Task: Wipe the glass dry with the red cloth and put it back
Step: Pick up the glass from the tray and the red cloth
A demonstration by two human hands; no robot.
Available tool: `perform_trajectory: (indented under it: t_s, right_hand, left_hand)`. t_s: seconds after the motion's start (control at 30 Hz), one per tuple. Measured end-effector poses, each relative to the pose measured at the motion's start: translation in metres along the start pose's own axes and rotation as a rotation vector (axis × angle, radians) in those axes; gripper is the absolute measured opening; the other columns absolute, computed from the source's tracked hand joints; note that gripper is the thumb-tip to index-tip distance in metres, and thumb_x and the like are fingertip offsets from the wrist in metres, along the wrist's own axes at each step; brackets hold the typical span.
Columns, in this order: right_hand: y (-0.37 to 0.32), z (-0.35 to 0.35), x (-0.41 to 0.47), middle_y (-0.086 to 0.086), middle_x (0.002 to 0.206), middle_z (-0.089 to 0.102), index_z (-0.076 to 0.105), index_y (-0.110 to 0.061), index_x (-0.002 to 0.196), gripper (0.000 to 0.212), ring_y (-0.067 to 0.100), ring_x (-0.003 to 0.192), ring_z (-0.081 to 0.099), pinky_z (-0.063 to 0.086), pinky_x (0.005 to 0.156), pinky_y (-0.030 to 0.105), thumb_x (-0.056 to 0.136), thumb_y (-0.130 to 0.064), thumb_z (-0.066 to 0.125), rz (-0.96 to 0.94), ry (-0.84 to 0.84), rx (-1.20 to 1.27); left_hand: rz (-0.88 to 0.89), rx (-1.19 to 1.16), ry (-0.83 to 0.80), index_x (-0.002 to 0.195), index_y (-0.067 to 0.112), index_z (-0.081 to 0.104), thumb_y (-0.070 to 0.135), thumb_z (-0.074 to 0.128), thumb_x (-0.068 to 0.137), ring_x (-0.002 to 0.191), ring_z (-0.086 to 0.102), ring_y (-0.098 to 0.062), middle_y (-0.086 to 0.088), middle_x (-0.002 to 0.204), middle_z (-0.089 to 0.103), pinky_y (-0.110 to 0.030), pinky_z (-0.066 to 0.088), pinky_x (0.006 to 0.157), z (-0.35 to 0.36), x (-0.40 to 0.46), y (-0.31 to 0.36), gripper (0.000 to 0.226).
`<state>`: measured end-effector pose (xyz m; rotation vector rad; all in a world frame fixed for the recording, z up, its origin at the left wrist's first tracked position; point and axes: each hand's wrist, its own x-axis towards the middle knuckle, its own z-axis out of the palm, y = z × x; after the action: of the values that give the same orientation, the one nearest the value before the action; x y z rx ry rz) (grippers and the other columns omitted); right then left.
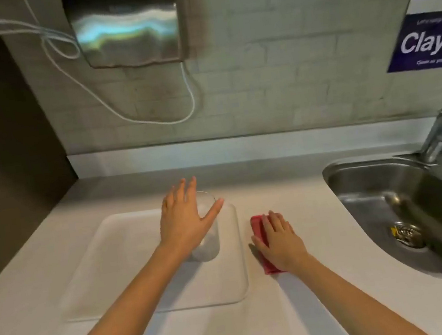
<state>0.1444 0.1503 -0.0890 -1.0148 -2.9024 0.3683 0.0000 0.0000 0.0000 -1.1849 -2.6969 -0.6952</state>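
Neither grip has closed on anything. Farthest left of what matters is the white tray (120,265), lying flat on the pale counter (303,311). Toward the tray's right side stands the glass (208,242), upright and clear, its rim partly hidden behind the left hand (183,220). That hand is spread, fingers splayed and reaching past the rim, thumb pointing right across the front of the glass; whether the palm touches the wall of the glass cannot be told, but no finger is wrapped round it. Just right of the tray's edge, on the bare counter, lies the red cloth (259,235), folded into a narrow strip. The right hand (281,241) rests flat on top of it, fingers straight, covering most of its right half, pressing rather than pinching. Farther right is the steel sink (373,203) with its tap (440,133), both well apart from the hands.

This looks like the very start: both things are being reached for and no wiping has begun. Next, the left fingers should curl round the glass and lift it off the tray, while the right hand gathers the cloth into its palm. The glass may be wet and slippery, so a firm, full wrap seems wise.
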Motion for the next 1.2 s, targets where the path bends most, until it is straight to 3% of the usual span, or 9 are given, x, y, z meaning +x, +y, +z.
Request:
perform_trajectory:
  t_s: [0.2,0.4,0.53,0.63,0.8,0.97,1.03,1.13,1.2]
  right_hand:
    - [-0.012,0.017,0.017,0.021,0.154,0.016,0.014,-0.001,0.145,0.06,0.033,0.141,0.015,0.013,0.116,0.043,0.097,-0.033,0.029,0.096,-0.011,-0.07]
    - [-0.017,0.024,0.025,0.028,0.152,0.013,0.009,0.007,0.143,0.05,0.041,0.14,0.016,0.015,0.114,0.048,0.097,-0.006,0.023,0.123,-0.056,-0.198]
    - [-0.018,0.025,0.028,0.032,0.149,0.018,0.012,0.012,0.14,0.046,0.043,0.137,0.023,0.02,0.112,0.051,0.096,0.003,0.023,0.084,-0.068,-0.235]
    - [-0.01,0.009,0.025,0.027,0.141,0.039,0.031,0.007,0.135,0.04,0.037,0.129,0.04,0.037,0.102,0.04,0.096,-0.003,0.027,0.105,-0.035,0.016]
    - [0.022,-0.039,0.024,0.013,0.084,0.068,0.063,-0.004,0.097,0.026,0.033,0.079,0.063,0.046,0.063,0.034,0.097,-0.013,0.039,0.132,0.094,0.767]
    - [0.013,-0.069,0.023,0.021,0.09,0.071,0.062,-0.001,0.107,0.025,0.034,0.078,0.067,0.056,0.073,0.045,0.096,-0.013,0.044,0.33,-0.138,1.681]
    - [-0.001,-0.082,0.022,0.019,0.073,0.072,0.064,-0.001,0.098,0.027,0.03,0.059,0.069,0.058,0.055,0.04,0.094,-0.02,0.045,0.365,-0.262,1.91]
    - [-0.021,-0.095,0.024,0.014,0.068,0.073,0.073,-0.008,0.082,0.029,0.026,0.055,0.069,0.058,0.049,0.037,0.087,-0.028,0.053,0.285,-0.407,2.056]
    - [-0.036,-0.098,0.026,0.014,0.074,0.073,0.07,-0.009,0.094,0.023,0.026,0.058,0.07,0.058,0.052,0.036,0.081,-0.023,0.057,0.179,-0.431,2.049]
  left_hand:
    - [-0.098,-0.122,0.127,0.143,0.014,0.033,0.064,0.058,0.075,0.13,0.032,-0.029,-0.009,0.143,0.039,-0.04,0.036,0.101,0.016,-0.001,0.0,0.087]
    - [-0.295,-0.402,0.289,0.139,0.013,0.032,0.053,0.08,0.058,0.117,0.043,-0.027,-0.005,0.123,0.049,-0.036,0.04,0.094,0.023,-0.009,0.003,0.102]
    - [-0.382,-0.529,0.366,0.117,0.014,0.041,0.043,0.085,0.056,0.11,0.048,-0.026,0.001,0.108,0.05,-0.028,0.039,0.084,0.034,-0.012,0.009,0.081]
    - [-0.382,-0.591,0.419,0.106,0.02,0.045,0.04,0.086,0.056,0.101,0.053,-0.02,0.0,0.105,0.056,-0.022,0.038,0.078,0.038,-0.012,0.01,0.068]
    - [-0.431,-0.831,0.451,0.106,0.018,0.055,0.033,0.088,0.055,0.097,0.061,-0.02,0.0,0.102,0.064,-0.022,0.046,0.08,0.035,-0.008,-0.002,0.063]
    - [-0.574,-1.389,0.384,0.101,0.011,0.064,0.04,0.082,0.054,0.091,0.063,-0.023,-0.005,0.094,0.065,-0.039,0.054,0.085,0.017,0.006,-0.013,0.058]
    - [-0.593,-1.572,0.335,0.094,0.013,0.063,0.034,0.078,0.063,0.085,0.062,-0.022,-0.006,0.093,0.064,-0.041,0.054,0.08,0.01,0.012,-0.016,0.04]
    - [-0.643,-1.716,0.224,0.109,0.011,0.057,0.04,0.066,0.073,0.087,0.062,-0.023,-0.011,0.101,0.063,-0.039,0.056,0.075,0.001,0.018,-0.02,0.048]
    - [-0.66,-1.755,0.153,0.116,0.008,0.055,0.047,0.062,0.078,0.088,0.062,-0.022,-0.01,0.101,0.064,-0.034,0.059,0.067,-0.004,0.017,-0.024,0.056]
